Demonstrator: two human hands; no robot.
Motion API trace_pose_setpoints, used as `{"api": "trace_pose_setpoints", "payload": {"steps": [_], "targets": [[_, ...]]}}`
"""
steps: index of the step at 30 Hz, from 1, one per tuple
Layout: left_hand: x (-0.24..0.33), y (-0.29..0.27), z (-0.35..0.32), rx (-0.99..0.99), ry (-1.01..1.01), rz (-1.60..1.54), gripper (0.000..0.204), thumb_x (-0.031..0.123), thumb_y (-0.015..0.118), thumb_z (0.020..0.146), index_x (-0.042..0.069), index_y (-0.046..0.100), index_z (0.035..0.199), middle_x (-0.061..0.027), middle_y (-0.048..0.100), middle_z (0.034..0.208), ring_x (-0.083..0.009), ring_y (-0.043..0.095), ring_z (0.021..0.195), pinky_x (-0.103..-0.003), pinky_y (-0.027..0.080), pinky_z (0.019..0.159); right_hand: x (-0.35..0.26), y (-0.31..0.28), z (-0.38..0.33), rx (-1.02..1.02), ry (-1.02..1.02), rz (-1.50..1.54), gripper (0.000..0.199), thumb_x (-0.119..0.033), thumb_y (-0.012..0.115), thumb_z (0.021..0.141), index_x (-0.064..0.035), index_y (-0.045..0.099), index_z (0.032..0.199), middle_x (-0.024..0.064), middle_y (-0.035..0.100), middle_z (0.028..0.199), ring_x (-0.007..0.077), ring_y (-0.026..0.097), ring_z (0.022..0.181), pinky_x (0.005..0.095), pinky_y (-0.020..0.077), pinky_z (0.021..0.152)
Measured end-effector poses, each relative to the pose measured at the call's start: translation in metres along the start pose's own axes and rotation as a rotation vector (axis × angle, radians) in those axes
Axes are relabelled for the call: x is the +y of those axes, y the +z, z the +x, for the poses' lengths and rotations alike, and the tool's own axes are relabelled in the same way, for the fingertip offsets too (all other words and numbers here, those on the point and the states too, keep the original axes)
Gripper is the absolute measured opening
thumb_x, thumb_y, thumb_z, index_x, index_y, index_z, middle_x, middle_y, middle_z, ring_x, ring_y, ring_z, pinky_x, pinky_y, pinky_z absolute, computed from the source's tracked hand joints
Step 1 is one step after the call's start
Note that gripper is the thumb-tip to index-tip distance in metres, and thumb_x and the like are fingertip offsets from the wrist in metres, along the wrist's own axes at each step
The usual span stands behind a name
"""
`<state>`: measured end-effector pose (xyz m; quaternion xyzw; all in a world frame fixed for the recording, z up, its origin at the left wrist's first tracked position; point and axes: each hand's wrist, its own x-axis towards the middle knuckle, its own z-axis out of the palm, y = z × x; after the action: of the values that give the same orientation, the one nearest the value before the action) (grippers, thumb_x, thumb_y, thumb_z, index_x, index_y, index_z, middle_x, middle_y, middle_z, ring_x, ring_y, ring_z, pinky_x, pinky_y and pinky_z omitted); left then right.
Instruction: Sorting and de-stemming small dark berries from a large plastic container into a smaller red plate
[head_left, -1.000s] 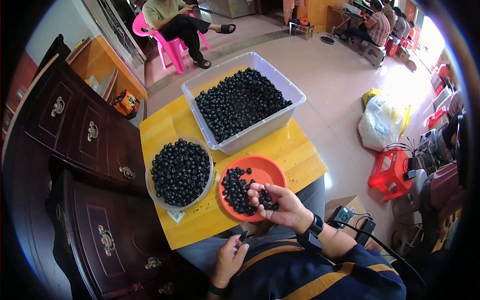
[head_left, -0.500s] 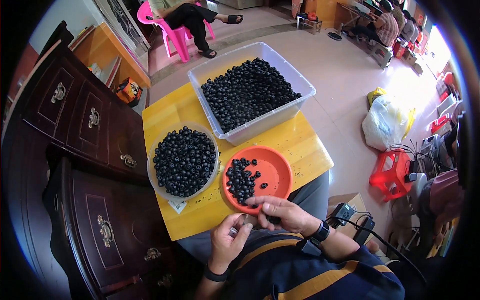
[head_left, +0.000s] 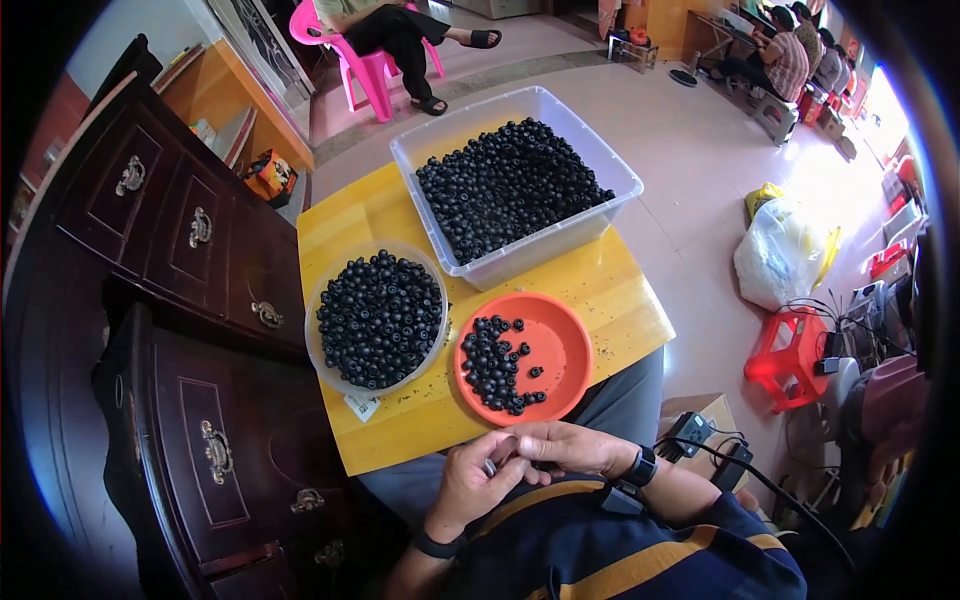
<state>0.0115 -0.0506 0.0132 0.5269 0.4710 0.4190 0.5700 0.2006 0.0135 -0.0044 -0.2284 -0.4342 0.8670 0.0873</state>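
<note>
Just below the orange bowl (head_left: pixel 568 345), my two hands meet over my lap. My left hand (head_left: pixel 470 485) is closed with thumb and fingers around a small silvery piece (head_left: pixel 489 466), largely hidden in the grip. The fingers of my right hand (head_left: pixel 565 447) are curled in against the left fingertips, and whatever they hold is hidden. Small round black pieces with holes, like beads (head_left: pixel 490 368), lie mostly along the left and lower side of the bowl. To its left, a round clear tub (head_left: pixel 313 345) is heaped with the same black pieces.
A large clear plastic bin (head_left: pixel 622 195) of black pieces stands at the back of the yellow table (head_left: pixel 632 290). Dark wooden drawers (head_left: pixel 190 400) line the left. Rightward are a red stool (head_left: pixel 785 350) and a stuffed plastic bag (head_left: pixel 780 250). Someone sits on a pink chair (head_left: pixel 372 85).
My right hand has drawn back from the bowl's lower rim to meet my left hand. A few black pieces now show at that rim. The whole view has shifted slightly.
</note>
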Motion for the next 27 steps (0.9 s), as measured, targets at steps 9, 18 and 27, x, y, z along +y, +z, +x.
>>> {"api": "trace_pose_setpoints", "payload": {"steps": [9, 18, 27], "targets": [[-0.007, 0.005, 0.003, 0.154, 0.093, 0.034, 0.016, 0.0, 0.066, 0.092, -0.002, 0.065, 0.108, -0.0042, 0.071, 0.083, -0.0068, 0.066, 0.075, -0.022, 0.053, 0.07, 0.022, -0.01, 0.003, 0.053, -0.072, 0.445, 0.035, -0.038, 0.051, 0.106, -0.0067, 0.062, 0.116, -0.0044, 0.058, 0.09, 0.0033, 0.053, 0.072, 0.0164, 0.0379, 0.055], [-0.01, 0.002, 0.002, 0.162, 0.18, 0.209, 0.016, 0.006, 0.072, 0.092, -0.001, 0.069, 0.106, 0.004, 0.06, 0.07, -0.0017, 0.049, 0.061, -0.018, 0.04, 0.058, 0.026, -0.012, 0.007, 0.008, -0.097, 0.558, 0.018, -0.028, 0.06, 0.103, -0.0095, 0.061, 0.103, -0.0049, 0.056, 0.089, 0.0036, 0.052, 0.073, 0.0162, 0.0381, 0.056], [-0.006, 0.009, 0.006, 0.223, 0.106, -0.001, 0.021, 0.006, 0.07, 0.094, -0.001, 0.07, 0.113, 0.0075, 0.059, 0.072, 0.0011, 0.048, 0.063, -0.016, 0.038, 0.058, 0.031, -0.013, 0.015, 0.034, -0.174, 0.665, 0.011, -0.021, 0.064, 0.1, -0.0125, 0.058, 0.098, -0.0038, 0.059, 0.089, 0.0036, 0.053, 0.072, 0.0152, 0.0406, 0.055]]}}
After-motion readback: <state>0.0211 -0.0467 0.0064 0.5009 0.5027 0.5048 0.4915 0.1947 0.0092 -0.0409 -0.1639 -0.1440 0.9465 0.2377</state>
